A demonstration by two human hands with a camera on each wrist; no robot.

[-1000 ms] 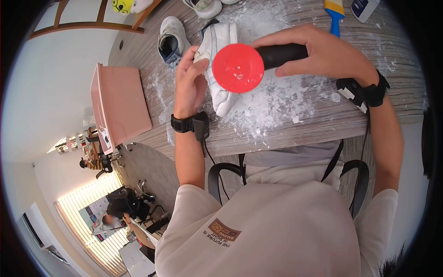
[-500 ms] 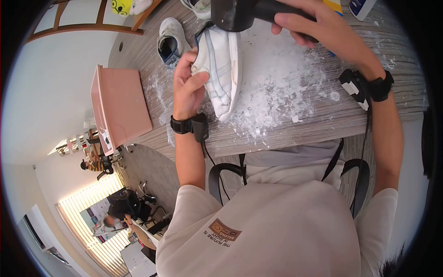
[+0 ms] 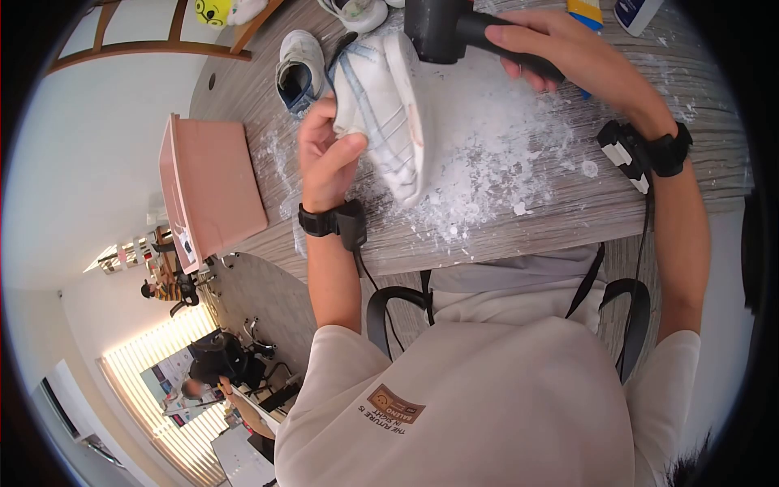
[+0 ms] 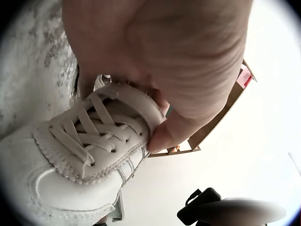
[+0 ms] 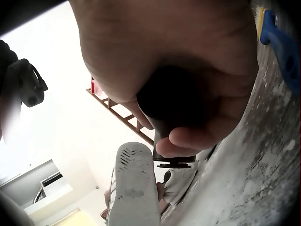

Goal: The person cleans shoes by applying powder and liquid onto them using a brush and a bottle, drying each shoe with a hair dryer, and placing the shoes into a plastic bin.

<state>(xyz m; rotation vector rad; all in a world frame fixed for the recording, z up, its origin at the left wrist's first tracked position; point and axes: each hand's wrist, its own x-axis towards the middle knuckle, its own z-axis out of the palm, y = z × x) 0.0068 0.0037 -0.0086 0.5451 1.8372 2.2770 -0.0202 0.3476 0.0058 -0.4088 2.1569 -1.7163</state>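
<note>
Your left hand [image 3: 329, 154] grips the white leather sneaker with pale-blue stripes [image 3: 377, 105] by its tongue edge, over the grey wood-grain table [image 3: 568, 215]. Long axis: heel away from you, toe toward you, sole facing right. Your right hand [image 3: 560, 49] has its fingers wrapped round the handle of a black hammer-shaped tool [image 3: 434, 32], head just beside the heel-end sole; contact unclear. Tool's top cut off in head view; left fingertips partly hidden.
</note>
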